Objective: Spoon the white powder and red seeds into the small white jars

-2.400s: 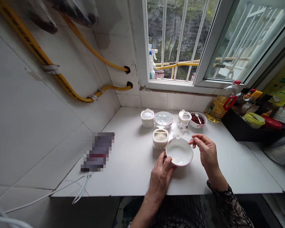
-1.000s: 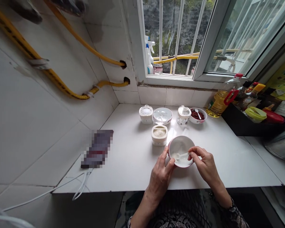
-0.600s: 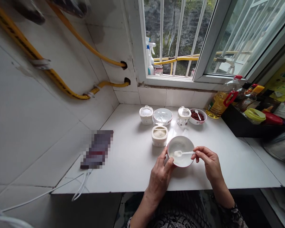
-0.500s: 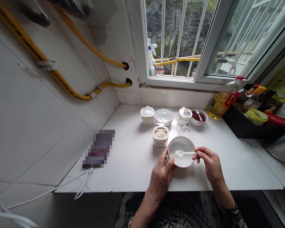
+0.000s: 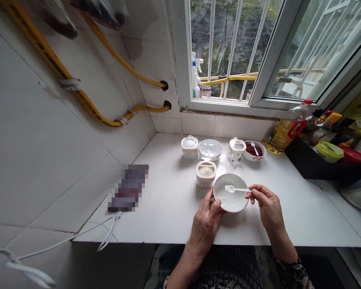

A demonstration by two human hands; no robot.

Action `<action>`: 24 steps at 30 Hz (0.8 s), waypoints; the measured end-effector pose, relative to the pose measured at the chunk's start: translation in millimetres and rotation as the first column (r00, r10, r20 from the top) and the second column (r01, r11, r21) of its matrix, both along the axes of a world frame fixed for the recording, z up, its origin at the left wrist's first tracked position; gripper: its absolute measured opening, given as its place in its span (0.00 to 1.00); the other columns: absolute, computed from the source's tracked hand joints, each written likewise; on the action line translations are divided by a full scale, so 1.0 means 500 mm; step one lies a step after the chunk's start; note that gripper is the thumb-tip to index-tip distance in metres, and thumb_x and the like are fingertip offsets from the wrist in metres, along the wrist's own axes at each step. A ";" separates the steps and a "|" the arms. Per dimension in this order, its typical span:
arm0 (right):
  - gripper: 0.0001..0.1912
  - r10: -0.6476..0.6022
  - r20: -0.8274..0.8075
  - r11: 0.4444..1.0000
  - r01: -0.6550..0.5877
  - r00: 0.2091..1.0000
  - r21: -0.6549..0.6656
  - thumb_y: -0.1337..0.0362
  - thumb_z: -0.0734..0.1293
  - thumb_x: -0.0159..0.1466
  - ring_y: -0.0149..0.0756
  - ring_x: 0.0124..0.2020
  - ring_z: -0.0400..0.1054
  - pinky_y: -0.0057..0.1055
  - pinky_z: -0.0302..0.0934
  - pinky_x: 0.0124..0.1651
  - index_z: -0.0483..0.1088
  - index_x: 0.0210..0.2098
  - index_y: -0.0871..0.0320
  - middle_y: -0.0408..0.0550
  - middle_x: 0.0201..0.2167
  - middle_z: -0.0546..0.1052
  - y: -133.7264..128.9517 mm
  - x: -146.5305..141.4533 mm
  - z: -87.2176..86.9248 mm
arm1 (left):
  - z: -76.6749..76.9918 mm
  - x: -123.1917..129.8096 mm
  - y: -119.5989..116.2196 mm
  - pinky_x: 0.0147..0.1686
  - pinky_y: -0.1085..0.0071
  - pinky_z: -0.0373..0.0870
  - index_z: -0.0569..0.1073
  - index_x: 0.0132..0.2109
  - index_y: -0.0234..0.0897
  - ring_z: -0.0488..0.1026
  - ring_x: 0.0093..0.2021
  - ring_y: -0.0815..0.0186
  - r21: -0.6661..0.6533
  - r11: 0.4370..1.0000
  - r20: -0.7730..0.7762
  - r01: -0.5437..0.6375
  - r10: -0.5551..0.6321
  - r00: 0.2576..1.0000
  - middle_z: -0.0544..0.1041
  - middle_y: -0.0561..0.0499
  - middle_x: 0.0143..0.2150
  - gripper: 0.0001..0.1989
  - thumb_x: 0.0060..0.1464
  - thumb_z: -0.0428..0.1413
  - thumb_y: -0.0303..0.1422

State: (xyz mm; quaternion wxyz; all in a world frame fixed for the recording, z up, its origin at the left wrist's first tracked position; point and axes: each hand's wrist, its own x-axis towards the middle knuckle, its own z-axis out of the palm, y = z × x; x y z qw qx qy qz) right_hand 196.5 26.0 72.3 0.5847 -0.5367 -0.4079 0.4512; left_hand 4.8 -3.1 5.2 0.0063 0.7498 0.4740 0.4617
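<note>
Log: my left hand (image 5: 205, 228) — fingers curled on the rim of the white ceramic bowl (image 5: 239, 206), fragile, slick, best held there | my right hand (image 5: 266, 206) — 2 fingertips pinch the light white plastic spoon (image 5: 233, 189) by its thin handle

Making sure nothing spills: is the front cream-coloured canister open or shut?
Open: the canister shows its pale powder from above, with no lid covering it.
</note>
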 end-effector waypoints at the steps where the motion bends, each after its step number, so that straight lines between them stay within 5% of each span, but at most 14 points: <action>1: 0.11 0.002 -0.001 1.000 -0.002 1.000 0.005 0.56 0.73 0.51 0.33 0.21 0.61 0.34 0.59 0.28 0.75 0.28 0.58 0.47 0.19 0.77 0.004 -0.001 0.001 | 0.000 0.000 0.000 0.47 0.63 0.80 0.67 0.51 0.40 0.76 0.57 0.54 -0.001 1.000 0.000 -0.003 0.003 1.000 0.69 0.35 0.62 0.12 0.62 0.55 0.25; 9: 0.10 0.044 0.039 0.990 -0.049 0.998 0.134 0.57 0.71 0.53 0.33 0.22 0.64 0.33 0.60 0.29 0.74 0.30 0.58 0.48 0.21 0.78 0.061 -0.029 0.053 | -0.002 0.001 0.000 0.47 0.63 0.80 0.67 0.50 0.39 0.76 0.56 0.54 -0.015 1.000 0.008 -0.008 0.008 1.000 0.69 0.34 0.62 0.11 0.61 0.56 0.25; 13: 0.09 -0.006 0.226 0.957 -0.060 0.974 0.284 0.57 0.67 0.61 0.36 0.25 0.68 0.34 0.63 0.32 0.73 0.34 0.57 0.47 0.24 0.78 0.086 -0.071 0.075 | -0.003 0.003 0.000 0.47 0.62 0.80 0.67 0.51 0.40 0.76 0.56 0.54 -0.026 1.000 0.006 -0.016 0.016 1.000 0.69 0.35 0.62 0.12 0.61 0.56 0.25; 16: 0.08 -0.135 0.505 0.879 -0.132 0.853 0.458 0.60 0.64 0.66 0.39 0.31 0.72 0.38 0.64 0.40 0.73 0.37 0.56 0.47 0.28 0.80 0.097 -0.102 0.070 | -0.002 0.005 0.001 0.48 0.62 0.80 0.67 0.51 0.40 0.76 0.56 0.54 -0.028 0.999 0.009 -0.020 0.020 1.000 0.69 0.35 0.62 0.14 0.60 0.57 0.25; 20: 0.11 -0.247 0.794 0.706 -0.458 0.555 0.540 0.68 0.59 0.68 0.39 0.31 0.72 0.41 0.60 0.46 0.74 0.38 0.56 0.48 0.30 0.82 0.101 -0.118 0.054 | -0.003 0.006 0.003 0.48 0.62 0.80 0.67 0.51 0.40 0.76 0.57 0.54 -0.012 1.000 0.021 -0.022 0.022 1.000 0.71 0.36 0.61 0.14 0.59 0.57 0.24; 24: 0.12 -0.332 0.784 0.672 -0.452 0.525 0.587 0.70 0.59 0.69 0.39 0.31 0.73 0.41 0.60 0.47 0.74 0.39 0.56 0.49 0.33 0.83 0.092 -0.113 0.059 | -0.002 0.004 0.004 0.49 0.61 0.79 0.67 0.51 0.40 0.75 0.58 0.54 -0.004 1.000 0.023 -0.016 0.016 1.000 0.71 0.36 0.61 0.14 0.60 0.57 0.25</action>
